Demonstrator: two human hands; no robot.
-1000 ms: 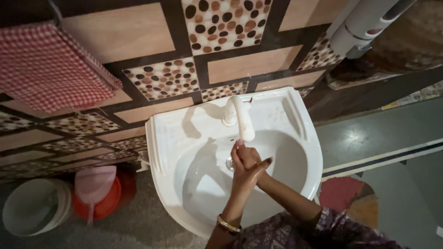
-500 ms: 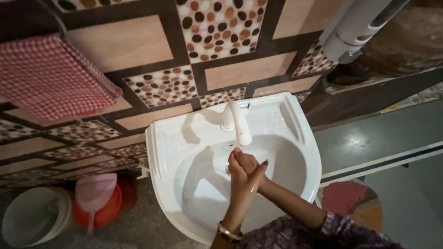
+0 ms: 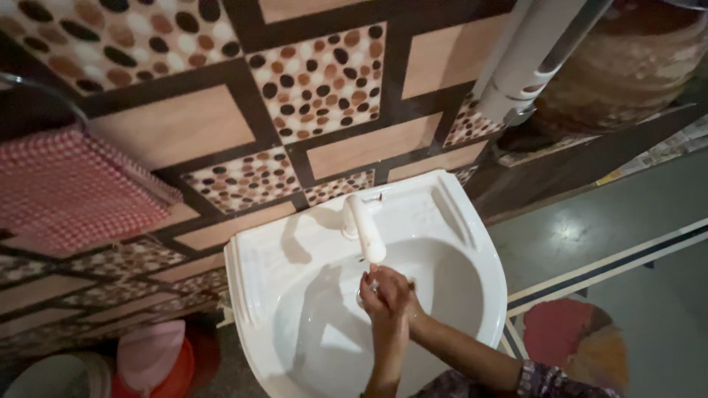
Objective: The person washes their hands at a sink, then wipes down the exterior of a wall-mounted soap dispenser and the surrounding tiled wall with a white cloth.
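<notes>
A white wall-mounted sink (image 3: 457,243) fills the lower middle of the view, with a white tap (image 3: 361,225) at its back. Both my hands are pressed together inside the bowl, right under the tap's spout. My left hand (image 3: 377,293) comes up from below; my right hand (image 3: 402,291) reaches in from the lower right and clasps it. Neither hand holds any object that I can see. Water flow is not clear in this dim light.
A red checked towel (image 3: 70,191) hangs on the tiled wall at left. A pink scoop (image 3: 151,346), an orange bucket and a white bucket (image 3: 44,377) stand on the floor lower left. A white pipe (image 3: 527,59) runs at upper right; a red mat (image 3: 571,339) lies lower right.
The view has tilted up, so the sink sits lower in frame. My hands keep rubbing together under the spout, fingers now more curled into each other.
</notes>
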